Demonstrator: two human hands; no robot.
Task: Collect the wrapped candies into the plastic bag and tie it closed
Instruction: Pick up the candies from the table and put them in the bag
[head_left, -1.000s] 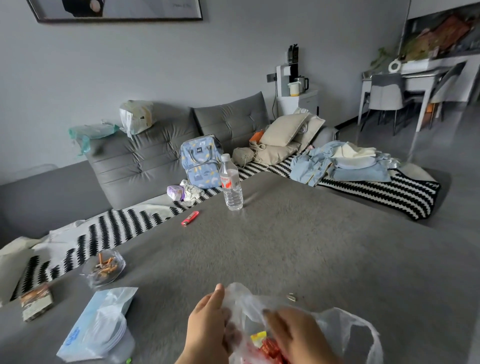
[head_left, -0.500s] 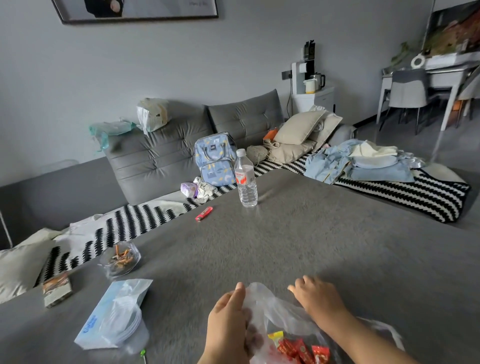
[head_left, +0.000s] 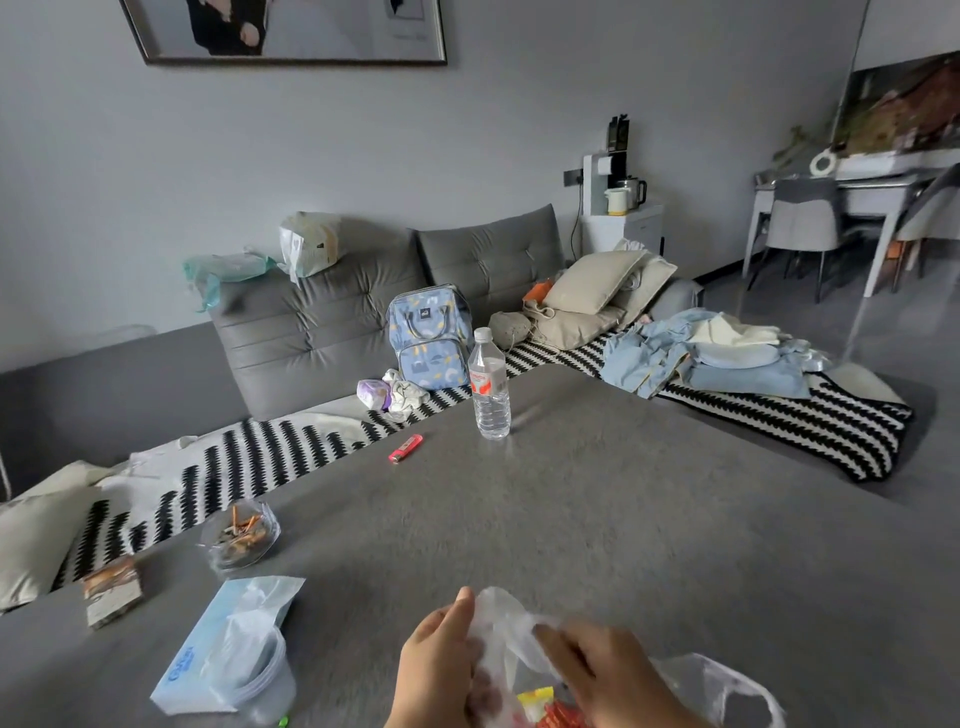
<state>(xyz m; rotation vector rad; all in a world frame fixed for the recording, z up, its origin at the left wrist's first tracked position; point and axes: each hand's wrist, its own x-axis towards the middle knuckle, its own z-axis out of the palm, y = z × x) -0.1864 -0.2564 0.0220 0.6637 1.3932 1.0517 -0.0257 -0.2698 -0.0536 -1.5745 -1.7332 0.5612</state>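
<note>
Readable text is scarce. Tissue pack (head_left: 218, 656) has blue lettering on its side, too blurred to read. Water bottle (head_left: 489, 384) label is red and white, wording illegible. Backpack (head_left: 429, 339) has a small dark patch, unreadable.

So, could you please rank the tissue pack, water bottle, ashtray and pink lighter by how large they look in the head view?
1. tissue pack, though nearest the camera
2. water bottle
3. ashtray, close to the bottle, unsure
4. pink lighter

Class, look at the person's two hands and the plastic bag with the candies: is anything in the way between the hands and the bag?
Nothing visible is. The left hand and right hand are already on the plastic bag, with wrapped candies inside it.
</note>
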